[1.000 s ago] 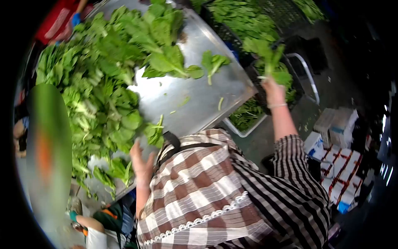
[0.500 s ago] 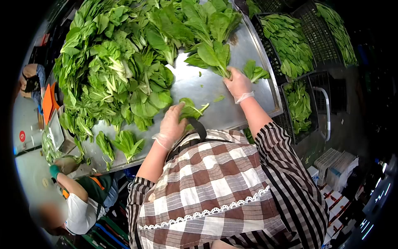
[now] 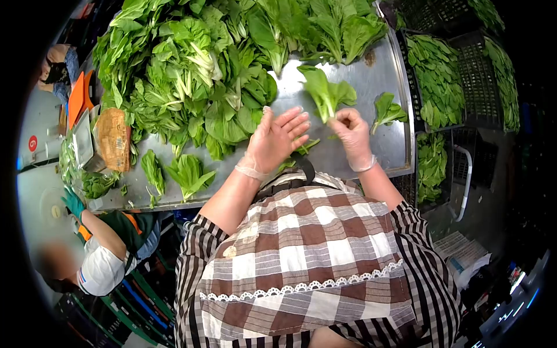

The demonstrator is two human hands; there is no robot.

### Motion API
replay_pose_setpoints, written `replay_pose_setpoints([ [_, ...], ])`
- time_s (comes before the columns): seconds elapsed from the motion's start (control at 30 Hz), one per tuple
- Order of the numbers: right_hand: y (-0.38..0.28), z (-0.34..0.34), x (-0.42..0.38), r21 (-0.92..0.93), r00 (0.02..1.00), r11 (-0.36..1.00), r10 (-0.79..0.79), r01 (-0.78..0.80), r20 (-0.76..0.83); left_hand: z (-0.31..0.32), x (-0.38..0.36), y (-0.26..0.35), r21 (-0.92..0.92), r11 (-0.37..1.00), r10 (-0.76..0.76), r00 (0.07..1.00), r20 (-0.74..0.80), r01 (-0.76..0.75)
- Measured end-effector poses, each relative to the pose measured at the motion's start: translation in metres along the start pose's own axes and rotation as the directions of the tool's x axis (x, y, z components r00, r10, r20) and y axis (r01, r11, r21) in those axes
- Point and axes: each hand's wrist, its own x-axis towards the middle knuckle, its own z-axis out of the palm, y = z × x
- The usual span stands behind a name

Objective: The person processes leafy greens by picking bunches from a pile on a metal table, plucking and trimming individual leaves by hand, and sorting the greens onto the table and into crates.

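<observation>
My right hand [image 3: 352, 136], in a clear glove, pinches the stem end of a leafy green plant [image 3: 326, 93], leaves pointing away from me. Palm up and fingers spread, my gloved left hand [image 3: 275, 141] holds nothing and sits just left of that plant. Under and beside the left hand, some loose leaf pieces [image 3: 307, 146] lie near the table's front edge. To the right of my right hand rests a small green plant [image 3: 387, 111]. A large heap of leafy greens [image 3: 191, 75] covers the left and back of the metal table [image 3: 371, 75].
Black crates of greens [image 3: 435, 81] stand along the right side, with a white curved handle [image 3: 466, 182] beside them. At the lower left, a co-worker's green-gloved hand [image 3: 73, 201] is near a bunch of greens [image 3: 98, 184]. A brown bag [image 3: 114, 139] and orange sheet [image 3: 79, 98] stand left.
My right hand has drawn the plant toward me, off the table. My left hand has left the loose leaf and turned palm up. The co-worker's hand has let go of the brown bag.
</observation>
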Motion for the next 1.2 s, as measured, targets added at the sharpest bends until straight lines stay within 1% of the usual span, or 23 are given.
replay_pose_setpoints([
  [0.07, -0.014, 0.014, -0.006, -0.213, 0.976, 0.953, -0.207, 0.216, 0.063, 0.001, 0.000, -0.003, -0.022, 1.000, -0.020, 1.000, 0.015, 0.021],
  [0.1, -0.022, 0.021, -0.008, -0.297, 0.953, 0.906, -0.277, 0.301, 0.120, 0.001, 0.001, -0.004, -0.035, 0.999, -0.028, 0.999, 0.023, 0.029],
  [0.13, -0.029, 0.027, -0.009, -0.347, 0.917, 0.849, -0.366, 0.398, 0.157, 0.002, 0.001, -0.005, -0.001, 1.000, -0.018, 1.000, 0.014, 0.018],
  [0.2, -0.027, 0.030, -0.008, -0.437, 0.847, 0.726, -0.444, 0.531, 0.293, 0.005, 0.001, -0.006, 0.065, 0.998, 0.006, 1.000, 0.001, -0.006],
  [0.3, -0.030, 0.032, -0.010, -0.498, 0.755, 0.568, -0.494, 0.655, 0.431, -0.009, 0.001, -0.012, 0.192, 0.976, 0.111, 0.992, -0.058, -0.098],
  [0.4, -0.027, 0.031, -0.013, -0.471, 0.756, 0.596, -0.447, 0.650, 0.478, -0.017, -0.001, -0.012, 0.239, 0.969, 0.105, 0.974, -0.200, -0.055],
  [0.5, -0.023, 0.032, -0.018, -0.391, 0.826, 0.745, -0.383, 0.541, 0.414, -0.008, -0.004, -0.015, 0.240, 0.965, 0.159, 0.964, -0.214, -0.106],
  [0.6, -0.016, 0.029, -0.020, -0.376, 0.819, 0.749, -0.383, 0.546, 0.427, -0.005, -0.006, -0.016, 0.270, 0.953, 0.197, 0.959, -0.204, -0.138],
  [0.63, -0.014, 0.028, -0.019, -0.362, 0.800, 0.739, -0.393, 0.568, 0.453, -0.004, -0.007, -0.016, 0.283, 0.948, 0.208, 0.958, -0.195, -0.148],
  [0.7, -0.013, 0.022, -0.016, -0.335, 0.762, 0.720, -0.412, 0.608, 0.500, -0.002, -0.006, -0.017, 0.297, 0.943, 0.223, 0.947, -0.231, -0.150],
  [0.73, -0.012, 0.018, -0.015, -0.337, 0.746, 0.710, -0.395, 0.619, 0.537, -0.002, -0.006, -0.017, 0.305, 0.940, 0.230, 0.941, -0.248, -0.149],
  [0.8, -0.010, 0.008, -0.014, -0.339, 0.709, 0.690, -0.358, 0.640, 0.608, -0.005, -0.004, -0.016, 0.277, 0.939, 0.279, 0.925, -0.257, -0.206],
  [0.83, -0.008, 0.001, -0.011, -0.426, 0.709, 0.613, -0.341, 0.666, 0.617, -0.007, -0.004, -0.016, 0.262, 0.936, 0.303, 0.916, -0.263, -0.234],
  [0.9, -0.008, -0.006, -0.005, -0.575, 0.711, 0.431, -0.305, 0.696, 0.633, -0.002, -0.006, -0.013, 0.288, 0.928, 0.320, 0.905, -0.281, -0.238],
  [1.0, -0.026, 0.001, -0.002, -0.651, 0.785, 0.439, -0.332, 0.620, 0.523, -0.003, -0.004, -0.014, 0.335, 0.910, 0.347, 0.891, -0.292, -0.245],
  [1.03, -0.038, 0.009, -0.006, -0.594, 0.821, 0.577, -0.293, 0.561, 0.490, -0.004, -0.004, -0.017, 0.350, 0.904, 0.354, 0.888, -0.295, -0.244],
  [1.13, -0.042, 0.030, -0.010, -0.567, 0.853, 0.657, -0.251, 0.498, 0.459, 0.007, -0.002, -0.020, 0.428, 0.870, 0.397, 0.860, -0.320, -0.243],
  [1.17, -0.035, 0.035, -0.008, -0.567, 0.856, 0.657, -0.263, 0.497, 0.446, 0.014, -0.005, -0.018, 0.421, 0.877, 0.362, 0.895, -0.262, -0.232],
  [1.2, -0.027, 0.037, -0.007, -0.538, 0.892, 0.732, -0.215, 0.417, 0.398, 0.013, -0.006, -0.018, 0.430, 0.877, 0.351, 0.898, -0.266, -0.215],
])
